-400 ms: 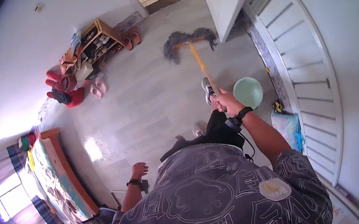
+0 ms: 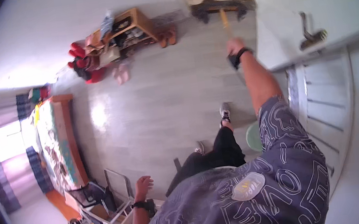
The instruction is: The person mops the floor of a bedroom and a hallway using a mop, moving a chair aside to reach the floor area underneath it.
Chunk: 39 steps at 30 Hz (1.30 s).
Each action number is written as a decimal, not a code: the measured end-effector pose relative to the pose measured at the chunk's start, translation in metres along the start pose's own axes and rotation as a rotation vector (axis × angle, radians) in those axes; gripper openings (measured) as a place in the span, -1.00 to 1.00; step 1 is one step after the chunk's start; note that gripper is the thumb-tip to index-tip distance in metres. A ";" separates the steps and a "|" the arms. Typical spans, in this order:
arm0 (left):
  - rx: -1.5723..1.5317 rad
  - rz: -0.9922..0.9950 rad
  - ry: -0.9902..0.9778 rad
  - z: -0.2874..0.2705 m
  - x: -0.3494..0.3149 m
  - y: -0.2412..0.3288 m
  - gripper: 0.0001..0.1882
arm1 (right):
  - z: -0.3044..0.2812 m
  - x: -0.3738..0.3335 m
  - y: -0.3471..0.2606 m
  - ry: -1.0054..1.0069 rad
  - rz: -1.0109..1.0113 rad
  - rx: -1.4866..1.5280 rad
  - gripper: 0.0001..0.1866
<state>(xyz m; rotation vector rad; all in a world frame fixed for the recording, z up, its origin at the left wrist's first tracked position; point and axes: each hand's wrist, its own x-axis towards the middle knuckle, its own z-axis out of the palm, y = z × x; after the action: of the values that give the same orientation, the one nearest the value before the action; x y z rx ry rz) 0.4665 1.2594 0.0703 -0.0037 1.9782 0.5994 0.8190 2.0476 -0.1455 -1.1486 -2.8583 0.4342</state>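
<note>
My right hand (image 2: 235,46) is closed round the handle of a mop (image 2: 224,17), with the arm stretched far forward. The dark grey strands of the mop head (image 2: 206,12) lie spread on the floor at the doorway sill. My left hand (image 2: 144,185) hangs low on the left, holding nothing, its fingers apart. A pale green basin (image 2: 253,137) stands on the floor, partly hidden behind my right upper arm.
A white door (image 2: 311,6) with a metal handle stands open at the right. Ahead to the left is a wooden shoe rack (image 2: 139,21), with brown sandals (image 2: 168,36) and pink slippers (image 2: 121,73) beside it. A bed (image 2: 58,147) and a metal-framed chair (image 2: 118,184) are on the left.
My right hand has pushed the mop forward, taking its head from beside the door to the doorway sill. My view has shifted, and the basin is now partly covered by my arm.
</note>
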 end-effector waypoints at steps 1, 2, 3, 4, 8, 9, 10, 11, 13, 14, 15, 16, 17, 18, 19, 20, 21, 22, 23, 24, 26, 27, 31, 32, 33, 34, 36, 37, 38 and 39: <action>-0.044 0.040 0.063 0.000 -0.012 -0.005 -0.74 | -0.015 0.039 -0.014 -0.099 0.027 0.156 -0.89; -0.072 0.053 0.094 -0.006 -0.036 -0.026 -0.74 | -0.037 0.078 -0.032 -0.193 0.063 0.304 -0.89; -0.104 0.015 0.116 0.000 -0.055 -0.035 -0.74 | -0.070 0.114 -0.047 -0.270 0.118 0.427 -0.90; -0.142 -0.001 0.217 0.008 -0.084 -0.053 -0.74 | -0.065 0.107 -0.071 -0.091 0.011 0.493 -0.87; -0.157 -0.160 0.244 0.009 -0.096 -0.111 -0.75 | -0.033 0.043 -0.124 0.098 0.272 0.832 -0.75; -0.096 -0.242 0.181 0.009 -0.086 -0.120 -0.75 | -0.006 0.012 -0.132 0.086 0.446 0.983 -0.76; -0.111 -0.249 0.099 0.013 -0.083 -0.130 -0.74 | 0.015 -0.022 -0.146 0.047 0.589 1.091 -0.76; -0.123 -0.250 0.086 0.015 -0.078 -0.142 -0.74 | 0.029 -0.061 -0.166 0.013 0.737 1.193 -0.76; -0.094 -0.245 -0.001 0.013 -0.054 -0.160 -0.74 | 0.015 -0.137 -0.198 -0.040 0.932 1.258 -0.70; -0.145 -0.194 0.022 0.013 -0.037 -0.147 -0.75 | 0.014 -0.175 -0.197 -0.080 0.927 1.247 -0.72; -0.131 -0.173 -0.006 0.006 -0.018 -0.140 -0.75 | 0.017 -0.208 -0.202 -0.059 0.996 1.188 -0.76; -0.085 -0.149 -0.023 -0.003 0.004 -0.139 -0.75 | 0.008 -0.237 -0.209 -0.115 1.040 1.267 -0.77; -0.033 -0.125 -0.044 -0.012 0.029 -0.135 -0.76 | -0.001 -0.264 -0.216 -0.167 1.086 1.349 -0.78; 0.019 -0.049 -0.088 -0.022 0.055 -0.134 -0.75 | -0.013 -0.289 -0.228 -0.209 1.009 1.311 -0.77; 0.081 0.014 -0.139 -0.036 0.079 -0.136 -0.74 | -0.018 -0.310 -0.246 -0.259 0.952 1.279 -0.75; -0.042 -0.001 -0.191 -0.048 0.099 -0.134 -0.74 | -0.015 -0.330 -0.261 -0.287 0.932 1.353 -0.70; -0.161 -0.028 -0.238 -0.053 0.115 -0.134 -0.73 | -0.011 -0.350 -0.277 -0.261 0.750 1.276 -0.65; -0.045 -0.027 -0.233 -0.054 0.121 -0.115 -0.74 | -0.008 -0.363 -0.300 -0.197 0.817 1.409 -0.64; 0.064 0.005 -0.231 -0.048 0.125 -0.088 -0.74 | -0.003 -0.382 -0.313 -0.182 0.817 1.690 -0.64; 0.107 -0.009 -0.244 -0.058 0.139 -0.089 -0.74 | -0.005 -0.394 -0.342 -0.156 0.821 1.669 -0.66; 0.223 -0.053 -0.230 -0.072 0.164 -0.083 -0.70 | -0.009 -0.403 -0.387 -0.096 0.790 1.610 -0.73; 0.263 -0.033 -0.250 -0.078 0.169 -0.082 -0.70 | 0.000 -0.410 -0.405 -0.090 0.673 1.464 -0.77; 0.395 0.007 -0.337 -0.094 0.181 -0.073 -0.71 | 0.043 -0.416 -0.453 -0.063 0.063 0.283 -0.88; 0.386 0.042 -0.373 -0.094 0.182 -0.066 -0.71 | 0.048 -0.416 -0.460 -0.054 0.095 0.286 -0.88; 0.369 0.072 -0.402 -0.094 0.181 -0.062 -0.72 | 0.049 -0.414 -0.469 -0.088 0.149 0.317 -0.89; 0.412 0.078 -0.383 -0.088 0.177 -0.056 -0.73 | 0.055 -0.415 -0.475 -0.123 0.203 0.348 -0.89; 0.419 0.110 -0.424 -0.077 0.169 -0.044 -0.74 | 0.077 -0.419 -0.478 -0.097 0.382 0.547 -0.89; 0.399 0.138 -0.451 -0.074 0.166 -0.041 -0.74 | 0.090 -0.420 -0.475 -0.079 0.472 0.666 -0.89; 0.376 0.147 -0.451 -0.068 0.159 -0.040 -0.75 | 0.106 -0.421 -0.473 -0.050 0.562 0.788 -0.88; 0.361 0.138 -0.448 -0.066 0.156 -0.045 -0.75 | 0.121 -0.418 -0.471 -0.012 0.645 0.907 -0.88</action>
<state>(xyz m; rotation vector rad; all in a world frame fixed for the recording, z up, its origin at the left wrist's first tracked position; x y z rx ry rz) 0.3477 1.2325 -0.0563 0.4548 1.6278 0.2887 0.7896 1.4084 -0.1038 -1.7122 -1.7701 1.5175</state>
